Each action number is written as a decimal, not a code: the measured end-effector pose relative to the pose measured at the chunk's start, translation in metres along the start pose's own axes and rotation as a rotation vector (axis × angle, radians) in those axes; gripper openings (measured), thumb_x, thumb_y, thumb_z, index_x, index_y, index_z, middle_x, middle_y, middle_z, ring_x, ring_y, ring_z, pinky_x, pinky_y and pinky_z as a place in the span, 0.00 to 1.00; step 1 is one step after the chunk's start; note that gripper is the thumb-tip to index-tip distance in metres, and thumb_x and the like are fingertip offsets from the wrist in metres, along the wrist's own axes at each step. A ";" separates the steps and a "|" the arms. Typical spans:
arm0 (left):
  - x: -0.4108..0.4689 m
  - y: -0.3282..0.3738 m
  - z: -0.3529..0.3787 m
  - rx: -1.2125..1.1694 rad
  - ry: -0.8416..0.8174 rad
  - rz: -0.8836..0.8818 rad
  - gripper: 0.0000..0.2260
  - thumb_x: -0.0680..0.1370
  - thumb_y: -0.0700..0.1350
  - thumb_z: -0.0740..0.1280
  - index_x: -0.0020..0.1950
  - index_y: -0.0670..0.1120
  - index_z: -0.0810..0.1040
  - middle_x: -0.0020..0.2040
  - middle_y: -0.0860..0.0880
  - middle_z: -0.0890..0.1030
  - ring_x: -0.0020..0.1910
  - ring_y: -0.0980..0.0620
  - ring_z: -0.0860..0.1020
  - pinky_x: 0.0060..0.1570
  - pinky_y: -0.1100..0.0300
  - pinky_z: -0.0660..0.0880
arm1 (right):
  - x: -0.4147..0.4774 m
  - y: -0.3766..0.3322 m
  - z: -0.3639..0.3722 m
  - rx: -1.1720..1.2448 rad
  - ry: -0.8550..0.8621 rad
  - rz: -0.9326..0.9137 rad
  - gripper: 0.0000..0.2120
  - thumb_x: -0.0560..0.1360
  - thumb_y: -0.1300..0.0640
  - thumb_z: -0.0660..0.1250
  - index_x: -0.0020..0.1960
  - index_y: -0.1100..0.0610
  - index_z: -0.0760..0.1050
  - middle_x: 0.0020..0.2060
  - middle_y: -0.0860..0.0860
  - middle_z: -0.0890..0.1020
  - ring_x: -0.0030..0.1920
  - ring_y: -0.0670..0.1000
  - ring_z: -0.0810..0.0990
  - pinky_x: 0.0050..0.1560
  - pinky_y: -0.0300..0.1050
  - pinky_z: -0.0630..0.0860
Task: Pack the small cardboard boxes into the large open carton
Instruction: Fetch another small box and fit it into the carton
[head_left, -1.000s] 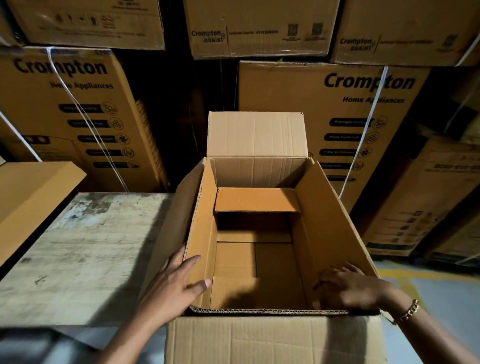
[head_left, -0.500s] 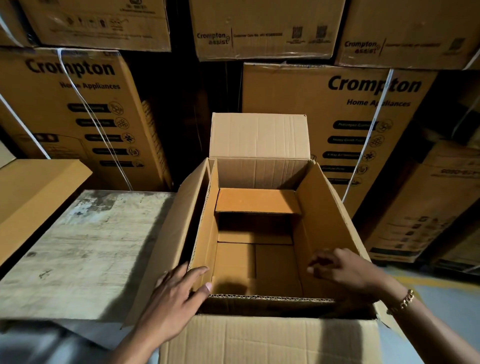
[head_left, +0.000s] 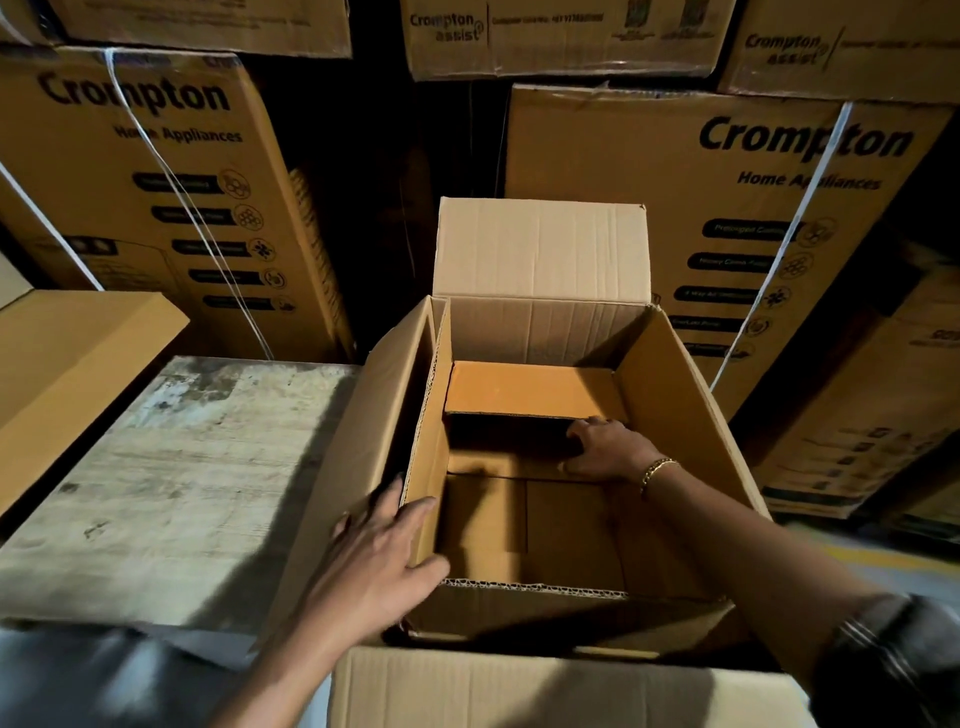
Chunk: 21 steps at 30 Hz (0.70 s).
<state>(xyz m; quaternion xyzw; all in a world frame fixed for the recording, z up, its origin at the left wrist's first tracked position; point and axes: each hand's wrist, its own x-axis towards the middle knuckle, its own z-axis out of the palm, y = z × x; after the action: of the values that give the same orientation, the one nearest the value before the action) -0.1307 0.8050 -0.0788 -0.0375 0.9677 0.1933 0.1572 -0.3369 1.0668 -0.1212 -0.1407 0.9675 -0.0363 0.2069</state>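
The large open carton (head_left: 675, 415) stands in front of me with its flaps up. One small cardboard box (head_left: 519, 387) with an orange-brown top lies inside against the far wall; the carton floor in front of it is bare. My right hand (head_left: 608, 449) reaches deep inside, fingers curled over the small box's near edge and thumb under it. My left hand (head_left: 374, 561) straddles the carton's left wall near the front corner, thumb inside and fingers outside.
A worn wooden table (head_left: 182, 493) stands to the left of the carton. A flat brown box (head_left: 67, 353) lies at the far left. Tall printed cartons (head_left: 727, 208) are stacked behind and to the right. Grey floor with a yellow line (head_left: 883, 561) shows at right.
My right hand has moved from the carton's near right corner forward and down to the small box. My left hand slid slightly forward along the left wall. The view came closer.
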 end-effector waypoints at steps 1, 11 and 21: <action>0.009 0.001 -0.004 0.027 -0.017 0.006 0.32 0.76 0.62 0.59 0.79 0.61 0.54 0.82 0.52 0.39 0.80 0.50 0.51 0.76 0.44 0.47 | 0.005 -0.001 0.003 -0.033 0.020 0.009 0.34 0.76 0.39 0.68 0.76 0.51 0.64 0.73 0.55 0.69 0.72 0.59 0.69 0.67 0.57 0.71; 0.113 0.012 -0.037 0.103 0.029 0.004 0.36 0.76 0.62 0.66 0.80 0.56 0.55 0.82 0.48 0.41 0.80 0.42 0.53 0.75 0.41 0.52 | 0.039 0.000 0.026 0.029 0.023 0.089 0.42 0.75 0.38 0.69 0.81 0.49 0.53 0.81 0.53 0.53 0.77 0.62 0.59 0.72 0.63 0.63; 0.195 0.015 -0.048 0.062 0.205 -0.020 0.34 0.79 0.62 0.62 0.81 0.52 0.55 0.82 0.48 0.51 0.78 0.43 0.59 0.73 0.44 0.56 | 0.069 0.009 -0.003 0.122 0.269 0.084 0.47 0.75 0.41 0.69 0.83 0.47 0.44 0.82 0.50 0.41 0.80 0.60 0.51 0.72 0.65 0.65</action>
<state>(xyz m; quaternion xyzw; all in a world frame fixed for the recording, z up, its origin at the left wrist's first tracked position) -0.3314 0.7982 -0.0930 -0.0616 0.9839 0.1567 0.0604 -0.4012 1.0552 -0.1464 -0.0809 0.9876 -0.1048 0.0849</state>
